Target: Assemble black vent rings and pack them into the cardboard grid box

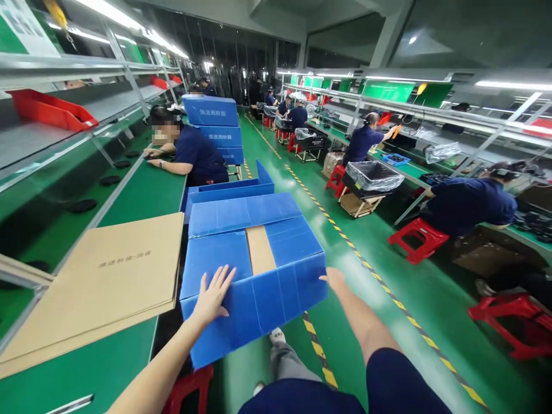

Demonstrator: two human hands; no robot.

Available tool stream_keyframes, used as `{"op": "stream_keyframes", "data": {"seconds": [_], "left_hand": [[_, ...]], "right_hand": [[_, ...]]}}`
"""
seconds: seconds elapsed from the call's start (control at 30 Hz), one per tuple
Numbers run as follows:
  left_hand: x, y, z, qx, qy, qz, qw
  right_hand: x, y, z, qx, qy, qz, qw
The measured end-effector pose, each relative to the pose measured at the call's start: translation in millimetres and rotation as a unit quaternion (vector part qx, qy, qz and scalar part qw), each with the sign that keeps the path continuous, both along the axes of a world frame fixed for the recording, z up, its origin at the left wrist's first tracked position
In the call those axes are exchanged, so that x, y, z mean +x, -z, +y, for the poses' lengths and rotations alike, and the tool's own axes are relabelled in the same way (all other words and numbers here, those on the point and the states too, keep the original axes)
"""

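Note:
A large blue corrugated plastic box [284, 293] is right in front of me, its top flaps folded inward. Brown cardboard [260, 250] shows through the gap between the flaps. My left hand [214, 294] lies on the box's near top edge with its fingers spread. At the right near corner, my right hand [334, 279] touches the side of the box; most of its fingers are hidden behind that side. Flat brown cardboard sheets [125, 261] with printed characters lie on the green bench to the left.
Beyond the box stand an open blue box [233, 190] and stacked blue boxes [213, 112]. A co-worker [200, 149] leans over the left bench [142, 198]. A red stool [190, 391] stands low at left. Striped tape [353, 247] marks the floor; more co-workers sit along the right bench.

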State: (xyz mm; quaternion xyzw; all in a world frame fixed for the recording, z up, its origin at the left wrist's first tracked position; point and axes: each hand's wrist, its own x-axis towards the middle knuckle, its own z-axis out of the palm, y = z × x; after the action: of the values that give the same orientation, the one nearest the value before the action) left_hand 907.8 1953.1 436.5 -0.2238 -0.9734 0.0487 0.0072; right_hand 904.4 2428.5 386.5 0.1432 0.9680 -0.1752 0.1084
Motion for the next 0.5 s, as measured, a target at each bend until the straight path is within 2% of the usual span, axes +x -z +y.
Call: {"op": "stream_keyframes", "data": {"seconds": [0.1,0.17,0.23,0.3,0.4,0.5], "left_hand": [[-20.0,-0.8,16.1,-0.016,-0.002,-0.038,0.999],[-20.5,-0.5,17.5,-0.017,-0.008,-0.056,0.998],[-15.9,-1.9,17.8,-0.006,-0.016,-0.067,0.998],[-12.3,-6.0,18.6,0.014,-0.024,-0.083,0.996],[-13.5,-15.4,18.9,0.037,-0.028,-0.113,0.993],[-12.2,-24.3,18.5,0.044,-0.028,-0.133,0.99]], "right_hand": [[2.2,-12.3,0.8,-0.077,0.073,0.048,0.993],[-4.1,-28.3,5.1,-0.133,0.101,0.097,0.981],[-24.9,-46.1,2.0,-0.203,0.109,0.141,0.963],[-61.6,-59.6,-14.6,-0.293,0.1,0.155,0.938],[-130.1,-71.0,-61.7,-0.422,0.08,0.129,0.894],[-187.8,-88.7,-106.3,-0.493,0.055,0.155,0.854]]}}
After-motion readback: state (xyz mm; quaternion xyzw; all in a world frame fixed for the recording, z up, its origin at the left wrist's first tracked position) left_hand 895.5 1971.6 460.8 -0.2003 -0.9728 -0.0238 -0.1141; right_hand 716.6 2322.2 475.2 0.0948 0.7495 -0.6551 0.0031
